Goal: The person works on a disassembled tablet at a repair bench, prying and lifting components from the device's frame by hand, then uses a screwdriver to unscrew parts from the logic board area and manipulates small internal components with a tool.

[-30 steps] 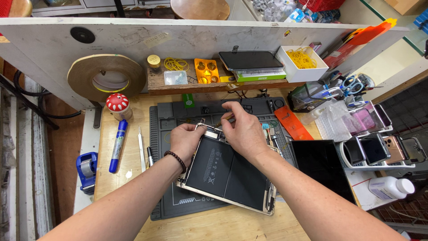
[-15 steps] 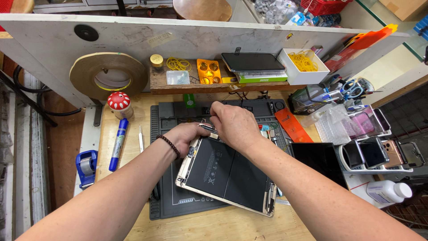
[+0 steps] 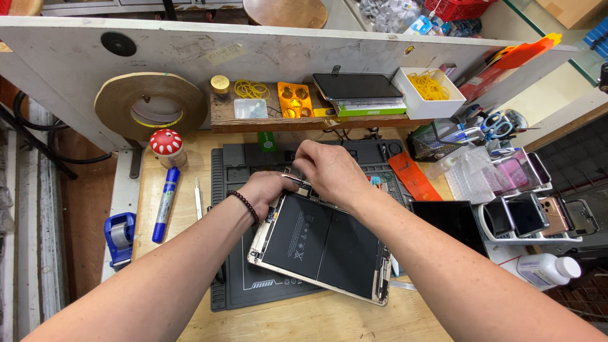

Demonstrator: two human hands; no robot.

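Observation:
An opened tablet point(image 3: 323, 247) with a black battery showing lies tilted on a dark work mat point(image 3: 237, 168). My left hand point(image 3: 269, 190), with a bead bracelet on the wrist, rests on the tablet's upper left corner. My right hand point(image 3: 329, 171) is curled over the tablet's top edge and pinches thin metal tweezers point(image 3: 292, 179) whose tip points left toward my left hand. The two hands almost touch.
A black screen panel point(image 3: 453, 218) lies right of the tablet. Left of the mat are a blue marker point(image 3: 164, 202), a mushroom-shaped ornament point(image 3: 166, 145), a blue tape dispenser point(image 3: 119, 237) and a big tape roll point(image 3: 151, 104). A rack of phones point(image 3: 538, 215) and a white bottle point(image 3: 548, 269) sit at right.
Both hands have stayed at the tablet's top edge with slight shifts. The right hand has closed over the edge, nearer my left hand.

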